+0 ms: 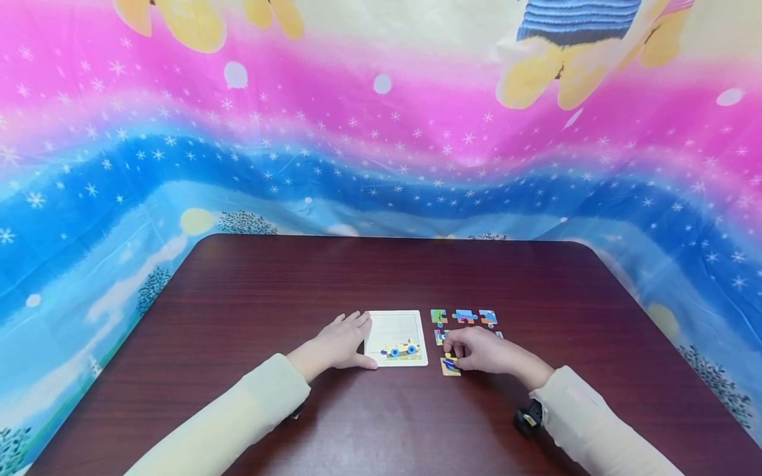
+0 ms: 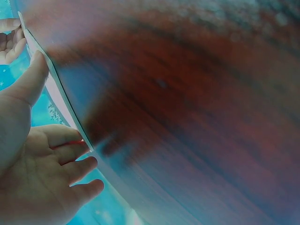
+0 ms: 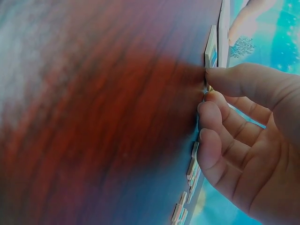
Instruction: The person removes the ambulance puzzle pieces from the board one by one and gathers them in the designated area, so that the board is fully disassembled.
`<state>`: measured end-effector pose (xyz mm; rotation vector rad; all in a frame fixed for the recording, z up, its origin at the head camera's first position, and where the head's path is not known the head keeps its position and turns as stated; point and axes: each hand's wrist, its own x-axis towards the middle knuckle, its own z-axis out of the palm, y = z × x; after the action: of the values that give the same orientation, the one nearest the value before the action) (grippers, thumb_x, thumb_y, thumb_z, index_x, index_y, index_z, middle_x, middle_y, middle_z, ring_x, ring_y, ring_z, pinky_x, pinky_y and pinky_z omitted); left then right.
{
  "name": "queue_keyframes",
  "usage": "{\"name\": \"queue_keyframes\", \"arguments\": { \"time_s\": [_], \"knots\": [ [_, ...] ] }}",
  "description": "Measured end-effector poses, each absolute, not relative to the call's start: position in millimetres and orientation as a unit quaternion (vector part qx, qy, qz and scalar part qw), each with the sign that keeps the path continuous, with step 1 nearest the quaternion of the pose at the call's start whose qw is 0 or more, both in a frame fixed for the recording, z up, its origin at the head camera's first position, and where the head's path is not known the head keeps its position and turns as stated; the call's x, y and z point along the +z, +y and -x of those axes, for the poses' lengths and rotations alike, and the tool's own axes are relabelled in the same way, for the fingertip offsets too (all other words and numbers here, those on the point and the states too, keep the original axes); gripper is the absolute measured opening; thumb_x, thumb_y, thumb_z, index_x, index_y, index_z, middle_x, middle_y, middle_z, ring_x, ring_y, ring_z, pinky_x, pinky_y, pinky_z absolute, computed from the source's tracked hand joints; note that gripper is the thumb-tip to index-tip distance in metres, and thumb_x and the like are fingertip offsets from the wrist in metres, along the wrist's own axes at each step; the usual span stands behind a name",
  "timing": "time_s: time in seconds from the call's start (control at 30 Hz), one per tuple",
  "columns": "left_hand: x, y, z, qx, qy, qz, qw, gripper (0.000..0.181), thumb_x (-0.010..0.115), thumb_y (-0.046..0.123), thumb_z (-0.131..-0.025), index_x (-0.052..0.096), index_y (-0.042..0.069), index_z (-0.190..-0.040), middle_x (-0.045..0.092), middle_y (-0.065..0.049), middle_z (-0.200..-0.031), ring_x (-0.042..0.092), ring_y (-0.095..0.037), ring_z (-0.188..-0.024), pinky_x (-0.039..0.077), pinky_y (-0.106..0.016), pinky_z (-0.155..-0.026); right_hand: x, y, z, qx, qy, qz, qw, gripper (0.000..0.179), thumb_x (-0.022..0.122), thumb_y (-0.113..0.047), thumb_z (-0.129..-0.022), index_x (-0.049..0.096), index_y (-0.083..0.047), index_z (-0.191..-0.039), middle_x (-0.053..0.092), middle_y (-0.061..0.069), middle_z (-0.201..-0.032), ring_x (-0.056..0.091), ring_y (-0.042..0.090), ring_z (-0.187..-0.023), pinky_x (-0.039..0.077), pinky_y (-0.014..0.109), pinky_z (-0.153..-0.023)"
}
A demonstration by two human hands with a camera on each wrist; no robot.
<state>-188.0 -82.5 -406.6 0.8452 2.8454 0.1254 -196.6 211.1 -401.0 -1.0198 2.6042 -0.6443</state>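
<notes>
A shallow white puzzle tray (image 1: 389,324) lies on the table, with joined pieces showing a yellow vehicle (image 1: 402,349) along its lower right. My left hand (image 1: 344,340) rests on the tray's left side, thumb at the lower left corner and fingers fairly straight. To the right of the tray, my right hand (image 1: 485,350) pinches a puzzle piece (image 1: 450,367) with thumb and forefinger at the table surface. The right wrist view shows the thumb (image 3: 234,79) against the piece's edge; the fingers partly hide it.
Loose puzzle pieces lie in a row beyond the right hand: a green one (image 1: 438,317), a blue-and-pink one (image 1: 465,316) and another blue one (image 1: 488,317). More pieces are partly under the hand. A patterned cloth (image 1: 381,165) hangs behind the dark wooden table (image 1: 297,277).
</notes>
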Motion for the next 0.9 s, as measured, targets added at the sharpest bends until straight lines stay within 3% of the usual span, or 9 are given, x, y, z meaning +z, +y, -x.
{"name": "queue_keyframes", "arguments": {
  "time_s": [0.57,0.9],
  "knots": [
    [-403,-81,185,0.045,0.954,-0.283,0.088,0.086,0.064,0.054,-0.078,0.04,-0.006,-0.135,0.035,-0.018,-0.142,0.029,-0.032,-0.131,0.025,-0.045,-0.105,-394,209,200,-0.238,0.893,0.357,0.135,0.019,0.068,0.0,-0.078,0.06,-0.009,-0.093,0.05,-0.009,-0.071,0.046,0.006,-0.063,0.043,0.023,-0.056],
    [-402,-81,185,0.048,0.955,-0.277,0.09,0.085,0.065,0.053,-0.078,0.04,-0.006,-0.135,0.035,-0.018,-0.142,0.029,-0.031,-0.132,0.025,-0.045,-0.106,-386,178,201,-0.238,0.895,0.357,0.125,0.018,0.067,-0.005,-0.08,0.061,-0.008,-0.096,0.051,-0.009,-0.072,0.048,0.008,-0.062,0.044,0.025,-0.054]
  ]
}}
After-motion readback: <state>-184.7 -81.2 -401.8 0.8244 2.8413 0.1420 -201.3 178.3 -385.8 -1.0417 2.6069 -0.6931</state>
